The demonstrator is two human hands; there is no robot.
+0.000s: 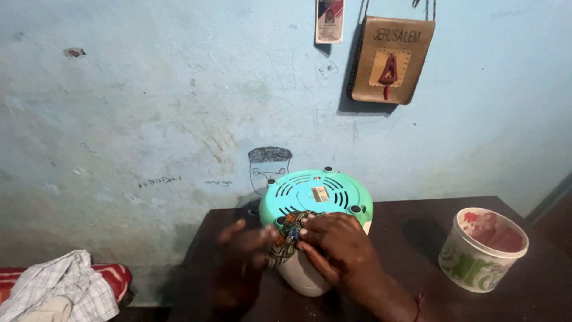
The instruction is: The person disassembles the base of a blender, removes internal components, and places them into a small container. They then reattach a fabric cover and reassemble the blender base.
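An upturned appliance (316,206), white-bodied with a turquoise vented base facing up, is stood on the dark table (417,238) near the blue wall (149,107). A wiping step appears to be in hand: a patterned cloth (285,238) is pressed against the near edge of the base. The right hand (339,244) is curled over the cloth with fingers bent, gripping it. The left hand (247,241) is blurred; its grip cannot be told, though the cloth seems touched. Firm steadying of the body would be called for next. A stained tub (482,250) is set well apart.
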